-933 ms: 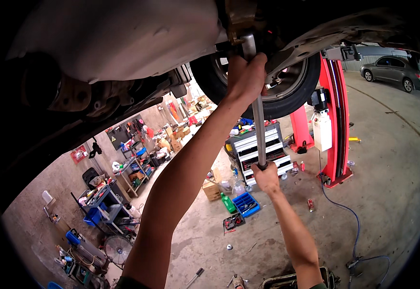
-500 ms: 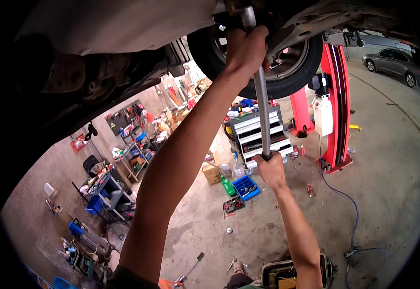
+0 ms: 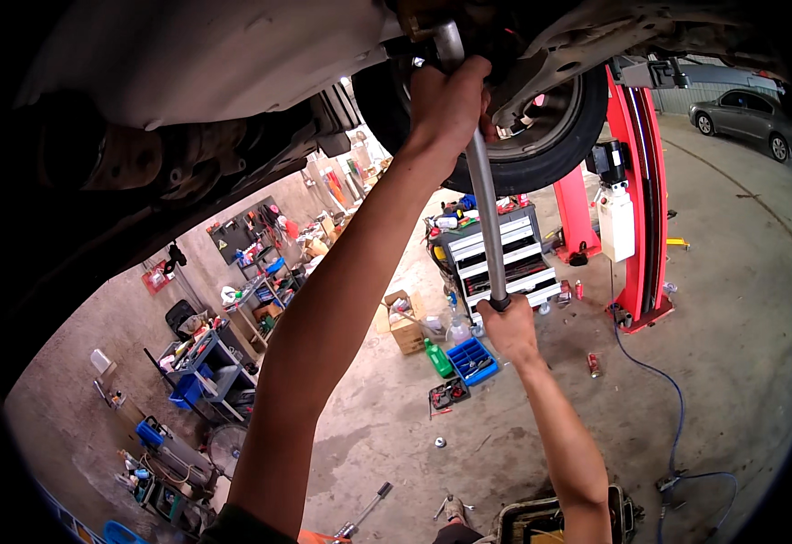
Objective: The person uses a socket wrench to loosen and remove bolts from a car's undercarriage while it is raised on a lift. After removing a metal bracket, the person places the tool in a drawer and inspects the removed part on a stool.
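Note:
Overhead, under a raised car, I hold a long silver breaker bar (image 3: 488, 227) that slants down toward me. My left hand (image 3: 446, 107) is wrapped round its upper part, just below the bent head. My right hand (image 3: 511, 331) grips the lower end, at the dark tip of the handle. The bar's head meets dark parts of the underbody, and shadow hides what it is fitted on. Behind my left hand hangs the car's wheel (image 3: 555, 168), partly covered by the hand and bar. A pale underbody panel (image 3: 205, 54) spreads to the upper left.
A red lift post (image 3: 641, 208) stands at right, with a blue hose (image 3: 677, 390) on the floor nearby. Beyond my hands are a tool chest (image 3: 478, 249) with open drawers and a blue parts tray (image 3: 472, 361). A ratchet-like tool (image 3: 367, 510) lies below.
The breaker bar's upper end and my left hand have shifted slightly left and down. My right hand keeps its grip. The whole view has also moved a little.

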Demonstrator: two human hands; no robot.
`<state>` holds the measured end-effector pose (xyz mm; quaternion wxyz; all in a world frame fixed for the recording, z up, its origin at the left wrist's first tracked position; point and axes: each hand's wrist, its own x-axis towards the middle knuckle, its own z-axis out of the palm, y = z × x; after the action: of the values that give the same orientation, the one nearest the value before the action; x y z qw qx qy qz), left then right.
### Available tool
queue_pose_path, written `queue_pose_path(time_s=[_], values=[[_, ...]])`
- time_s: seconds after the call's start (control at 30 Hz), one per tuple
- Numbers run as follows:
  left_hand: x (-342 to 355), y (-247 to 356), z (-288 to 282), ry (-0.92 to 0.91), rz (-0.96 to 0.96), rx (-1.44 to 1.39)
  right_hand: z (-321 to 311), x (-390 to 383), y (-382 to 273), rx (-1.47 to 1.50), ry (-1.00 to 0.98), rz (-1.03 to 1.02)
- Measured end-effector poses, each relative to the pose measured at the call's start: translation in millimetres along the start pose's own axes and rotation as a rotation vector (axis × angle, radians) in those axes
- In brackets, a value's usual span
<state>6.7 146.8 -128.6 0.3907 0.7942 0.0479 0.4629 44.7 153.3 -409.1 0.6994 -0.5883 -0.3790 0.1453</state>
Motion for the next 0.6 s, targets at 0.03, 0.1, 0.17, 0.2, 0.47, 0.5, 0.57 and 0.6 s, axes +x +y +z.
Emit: queue_pose_path(time_s=[0.03, 0.1, 0.17, 0.2, 0.47, 0.5, 0.57, 0.6], values=[[0, -1, 0, -0.001, -0.001, 0.003, -1, -2, -3, 0.0, -0.01, 0.006], [1, -2, 0, -0.004, -0.002, 0.01, -3, -4, -7, 0.004, -0.022, 0.01], [0, -2, 0, -0.006, -0.002, 0.017, -4, -5, -9, -0.032, -0.009, 0.018], [-1, -3, -1, -0.011, 0.004, 0.009, -3, -5, -8, -0.029, -0.011, 0.016], [-3, -21, -24, -0.076, 0.181, -0.199, -3, 2, -4, -0.002, -0.015, -0.004], [-6, -25, -33, -0.025, 0.274, -0.317, -2, 2, -6, -0.008, -0.014, -0.008], [-12, -25, -47, -0.024, 0.349, -0.577, 1, 4, -7, -0.032, 0.002, -0.013], [-12, -26, -48, -0.025, 0.35, -0.578, 3, 7, -7, -0.033, 0.003, -0.014]])
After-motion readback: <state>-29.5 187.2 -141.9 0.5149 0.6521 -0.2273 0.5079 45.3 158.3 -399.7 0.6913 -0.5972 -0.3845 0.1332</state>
